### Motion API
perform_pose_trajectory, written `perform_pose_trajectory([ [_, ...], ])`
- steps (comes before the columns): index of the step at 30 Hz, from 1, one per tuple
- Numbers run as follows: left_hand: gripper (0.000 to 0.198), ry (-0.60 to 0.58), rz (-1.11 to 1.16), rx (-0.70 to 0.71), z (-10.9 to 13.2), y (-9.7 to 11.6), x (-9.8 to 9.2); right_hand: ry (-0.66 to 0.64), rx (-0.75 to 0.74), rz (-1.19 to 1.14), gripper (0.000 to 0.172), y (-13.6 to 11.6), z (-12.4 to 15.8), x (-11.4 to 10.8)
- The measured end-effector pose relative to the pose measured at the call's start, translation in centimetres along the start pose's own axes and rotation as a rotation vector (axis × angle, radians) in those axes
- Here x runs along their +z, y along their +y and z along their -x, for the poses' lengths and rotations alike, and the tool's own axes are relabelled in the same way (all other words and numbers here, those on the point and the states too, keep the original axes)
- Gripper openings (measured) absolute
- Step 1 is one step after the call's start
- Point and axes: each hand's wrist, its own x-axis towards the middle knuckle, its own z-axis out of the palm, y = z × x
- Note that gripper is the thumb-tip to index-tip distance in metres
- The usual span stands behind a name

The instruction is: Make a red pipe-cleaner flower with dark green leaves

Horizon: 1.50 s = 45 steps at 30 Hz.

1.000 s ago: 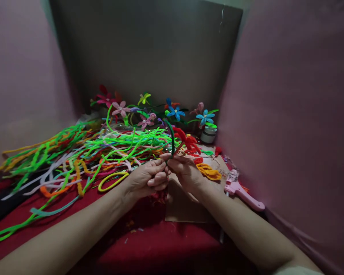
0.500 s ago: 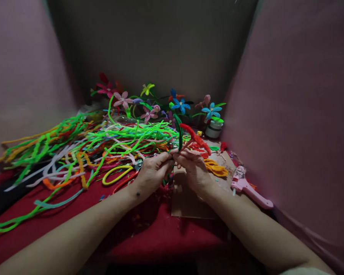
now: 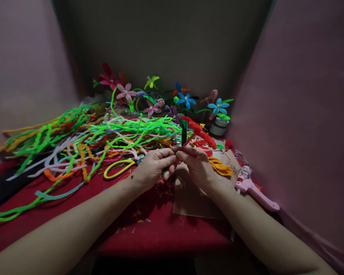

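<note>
Dark green fuzzy strips (image 3: 184, 131) stood upright above the desk (image 3: 160, 231), where we saw the left hand (image 3: 153, 168) and right hand (image 3: 197, 166) meet, each grip pinched around their base. A red fuzzy piece (image 3: 200, 131) slanted out beside them. Bright green stems (image 3: 137, 131) lay beyond; a pink glue gun (image 3: 255, 190) lay at right.

Dark green strip (image 3: 184, 131), bright red petals (image 3: 200, 131), pipe cleaners (image 3: 140, 131) mixing neon green, orange, white and pink, yellow scissor handle (image 3: 105, 172), blue flower (image 3: 186, 100), pink glue gun (image 3: 256, 191), tan cardboard (image 3: 189, 202), plain red cloth (image 3: 166, 231)
</note>
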Motion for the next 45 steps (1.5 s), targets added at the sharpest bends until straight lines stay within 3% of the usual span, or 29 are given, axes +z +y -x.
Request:
perform_pose_trajectory([
  [4,0.019,0.005,0.059,-0.014,0.0,0.0,-0.3,-0.033,-0.043,-0.003,0.02,0.1,-0.1,0.0],
  [9,0.016,-0.048,0.183,-0.036,0.0,0.2,-0.4,0.013,-0.083,0.04,0.01,0.1,-0.2,-0.3],
  [17,0.016,-0.244,0.426,-0.145,-0.1,-0.4,-0.9,-0.058,0.178,-0.14,0.026,-0.4,-0.1,-0.2],
  [23,0.014,-0.287,0.388,-0.165,-0.2,-0.6,-1.6,-0.038,0.153,-0.18,0.017,-0.3,0.0,0.1],
  [27,0.022,-0.185,0.066,-0.072,0.1,0.0,-0.9,0.072,0.112,-0.121,0.015,0.0,-0.1,0.0],
  [29,0.021,-0.079,-0.06,-0.028,0.1,0.6,-0.7,0.125,0.107,-0.094,0.017,0.1,-0.1,0.0],
  [32,0.013,0.283,-0.072,0.148,-0.4,1.9,-1.8,0.195,0.126,-0.056,0.021,0.1,0.1,0.0],
  [34,0.011,0.553,0.03,0.409,-1.0,2.8,-3.1,0.24,0.148,-0.027,0.023,0.0,0.2,0.1],
  [36,0.015,0.725,0.013,0.638,-1.3,3.4,-4.1,0.255,0.179,-0.023,0.023,-0.1,0.2,0.1],
  [37,0.015,0.744,-0.027,0.67,-1.2,3.5,-4.3,0.259,0.191,-0.031,0.023,-0.1,0.3,0.2],
  [39,0.014,0.663,-0.148,0.64,-0.8,3.1,-3.7,0.26,0.199,-0.045,0.022,0.0,0.3,0.2],
  [42,0.016,0.399,-0.482,0.625,0.3,1.7,-1.6,0.251,0.191,-0.051,0.021,0.1,0.2,0.2],
  [45,0.027,0.291,-0.858,0.623,1.4,0.3,-0.1,0.235,0.19,-0.088,0.019,0.2,0.2,0.3],
])
